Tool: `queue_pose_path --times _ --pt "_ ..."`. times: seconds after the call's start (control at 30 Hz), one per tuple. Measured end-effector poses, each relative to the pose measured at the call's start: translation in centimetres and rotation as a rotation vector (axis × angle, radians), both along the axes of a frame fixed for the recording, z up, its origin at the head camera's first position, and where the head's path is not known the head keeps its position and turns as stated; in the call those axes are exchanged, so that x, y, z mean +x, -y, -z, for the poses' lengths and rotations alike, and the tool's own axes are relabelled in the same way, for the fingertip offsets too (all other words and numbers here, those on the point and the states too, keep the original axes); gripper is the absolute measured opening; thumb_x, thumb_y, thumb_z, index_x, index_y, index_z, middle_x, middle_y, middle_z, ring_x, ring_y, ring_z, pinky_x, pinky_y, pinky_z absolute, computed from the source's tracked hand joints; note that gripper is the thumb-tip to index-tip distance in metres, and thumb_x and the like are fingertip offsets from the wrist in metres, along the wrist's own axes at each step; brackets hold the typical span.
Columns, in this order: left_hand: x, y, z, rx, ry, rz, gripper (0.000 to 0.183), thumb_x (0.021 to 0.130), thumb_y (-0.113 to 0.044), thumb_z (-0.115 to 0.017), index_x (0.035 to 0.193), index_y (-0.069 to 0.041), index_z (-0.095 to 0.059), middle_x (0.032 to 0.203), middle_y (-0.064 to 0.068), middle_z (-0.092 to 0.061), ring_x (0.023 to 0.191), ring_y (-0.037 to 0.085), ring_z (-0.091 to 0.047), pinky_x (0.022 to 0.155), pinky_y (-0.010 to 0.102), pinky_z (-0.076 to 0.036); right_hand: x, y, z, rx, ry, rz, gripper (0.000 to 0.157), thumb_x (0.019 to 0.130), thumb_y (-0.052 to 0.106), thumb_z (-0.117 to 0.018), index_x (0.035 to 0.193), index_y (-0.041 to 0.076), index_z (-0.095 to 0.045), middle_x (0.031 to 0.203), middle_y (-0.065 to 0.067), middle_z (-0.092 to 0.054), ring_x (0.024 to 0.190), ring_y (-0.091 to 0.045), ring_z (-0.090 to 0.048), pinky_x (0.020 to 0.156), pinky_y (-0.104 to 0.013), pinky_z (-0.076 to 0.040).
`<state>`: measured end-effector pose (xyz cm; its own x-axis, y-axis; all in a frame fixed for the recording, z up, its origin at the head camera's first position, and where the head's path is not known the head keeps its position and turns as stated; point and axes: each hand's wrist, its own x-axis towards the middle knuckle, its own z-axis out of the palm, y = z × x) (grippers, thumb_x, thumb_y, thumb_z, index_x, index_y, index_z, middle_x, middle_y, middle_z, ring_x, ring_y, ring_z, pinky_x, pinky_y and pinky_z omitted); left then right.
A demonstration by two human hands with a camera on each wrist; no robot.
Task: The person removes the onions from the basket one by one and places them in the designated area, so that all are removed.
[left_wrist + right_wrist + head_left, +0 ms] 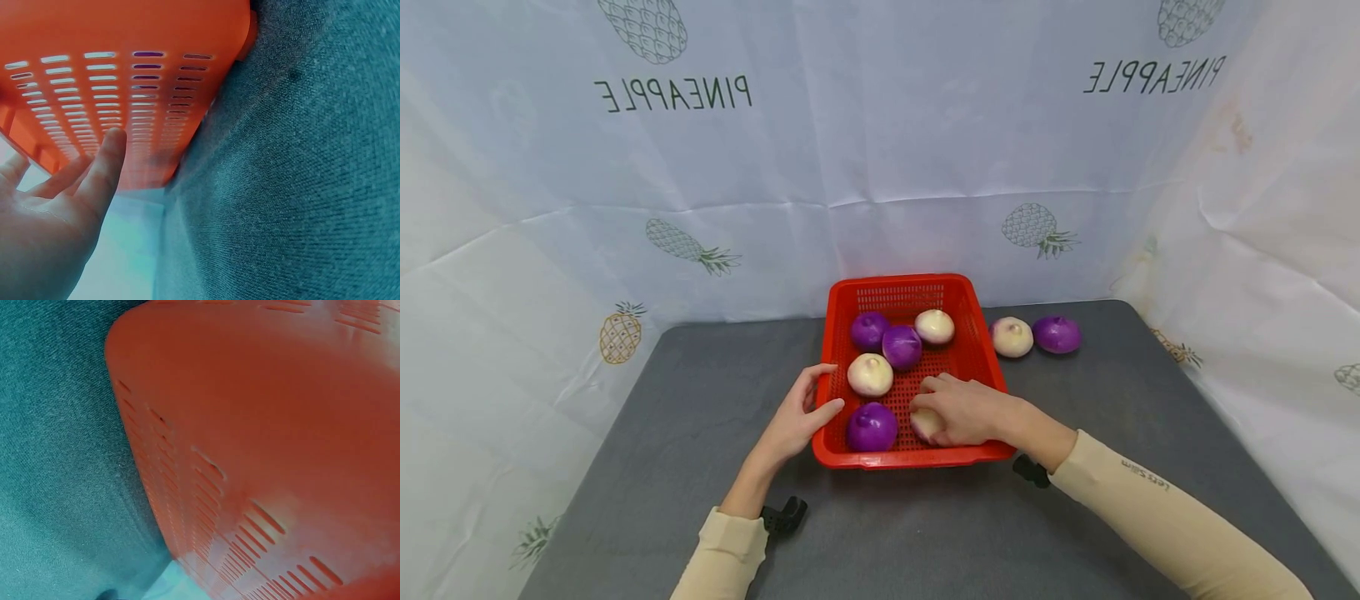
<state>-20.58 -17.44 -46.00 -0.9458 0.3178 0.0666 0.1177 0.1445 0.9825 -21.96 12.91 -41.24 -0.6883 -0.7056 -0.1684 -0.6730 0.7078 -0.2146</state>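
Observation:
A red plastic basket (889, 458) with slotted walls holds several turnips, purple on one side and white on the other. My right hand (966, 408) reaches inside the basket and grips a turnip (927, 424) at the near right, its white side partly covered by the fingers. At the left rim, my left hand (797, 417) rests with thumb and fingers spread; in the left wrist view its fingers (112, 147) extend along the slotted outer wall. Near it inside lie a purple-side-up turnip (872, 427) and a white-side-up turnip (870, 375). The right wrist view shows only the basket's outside, hiding that hand.
Right of the basket, a white-side-up turnip (1012, 337) and a purple-side-up turnip (1057, 334) lie on the dark grey table (722, 400). Farther back in the basket are two purple turnips and a pale one (935, 327). A pineapple-printed cloth (880, 150) hangs behind.

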Motion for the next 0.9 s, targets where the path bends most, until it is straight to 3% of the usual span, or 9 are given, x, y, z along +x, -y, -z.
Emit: queue_pose_path --times 0.9 --pt "0.1 0.0 -0.1 -0.002 0.007 -0.001 0.058 0.098 -0.015 -0.066 0.148 -0.009 -0.037 0.146 0.024 -0.044 0.124 0.045 -0.053 0.090 0.050 -0.057 0.8 -1.4 -2.0 -0.113 -0.073 -0.004 0.044 0.087 0.026 -0.075 0.130 0.023 -0.067 0.128 0.002 -0.056 0.112 -0.017 -0.049 0.078 -0.033 -0.053"
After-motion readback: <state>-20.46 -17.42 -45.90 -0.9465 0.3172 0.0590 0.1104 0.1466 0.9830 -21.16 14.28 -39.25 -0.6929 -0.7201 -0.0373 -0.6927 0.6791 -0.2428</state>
